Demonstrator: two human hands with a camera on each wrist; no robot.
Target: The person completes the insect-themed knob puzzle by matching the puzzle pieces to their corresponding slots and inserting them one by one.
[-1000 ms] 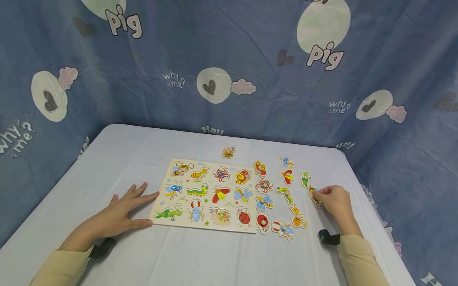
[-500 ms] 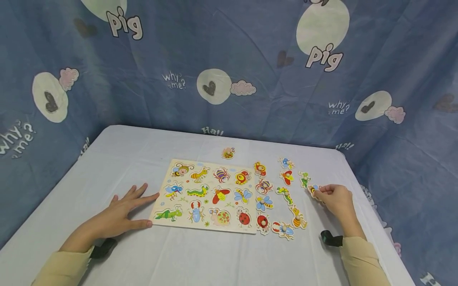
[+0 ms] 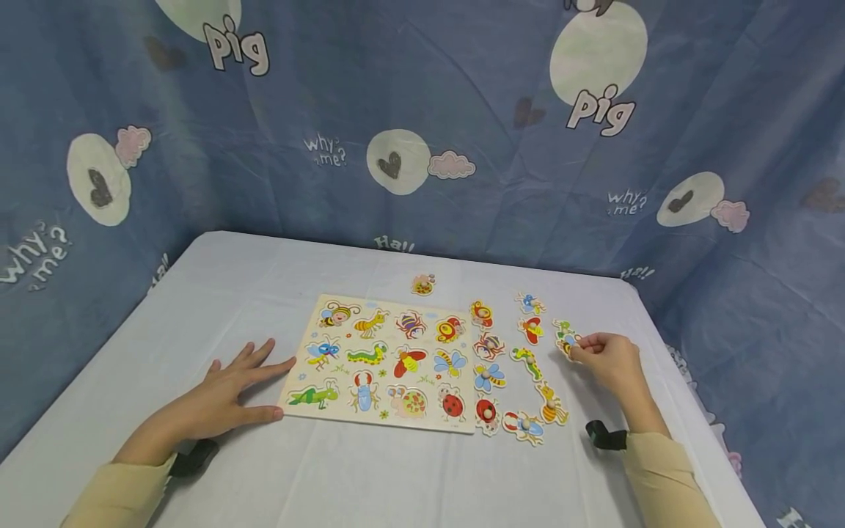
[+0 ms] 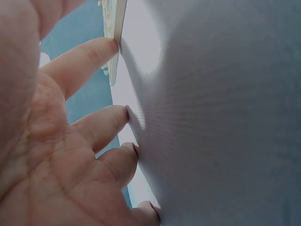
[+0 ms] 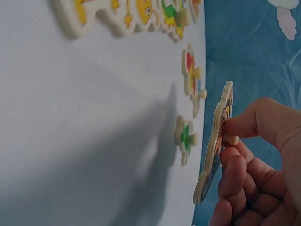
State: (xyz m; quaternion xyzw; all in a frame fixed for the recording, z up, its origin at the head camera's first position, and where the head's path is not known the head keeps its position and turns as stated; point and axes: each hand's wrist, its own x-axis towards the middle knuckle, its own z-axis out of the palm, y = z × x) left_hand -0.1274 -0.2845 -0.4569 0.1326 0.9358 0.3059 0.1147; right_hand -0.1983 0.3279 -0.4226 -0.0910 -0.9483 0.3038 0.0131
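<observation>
Wooden bee piece [image 5: 214,143]: held above the desk [image 3: 356,477], near the green piece [image 5: 185,140]; fingers of the right hand [image 3: 609,361] pinch its small knob [image 5: 231,140]. Caution: this narrow hold may let the piece swivel or slip; lowering here could displace the green piece. Left hand [image 3: 218,396], fingers spread, touches the board [image 3: 422,421]; uneven pressure could shift it.

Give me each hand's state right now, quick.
Left hand: open and spread, touching the bug puzzle board.
Right hand: closed, pinching the bee puzzle piece.
</observation>
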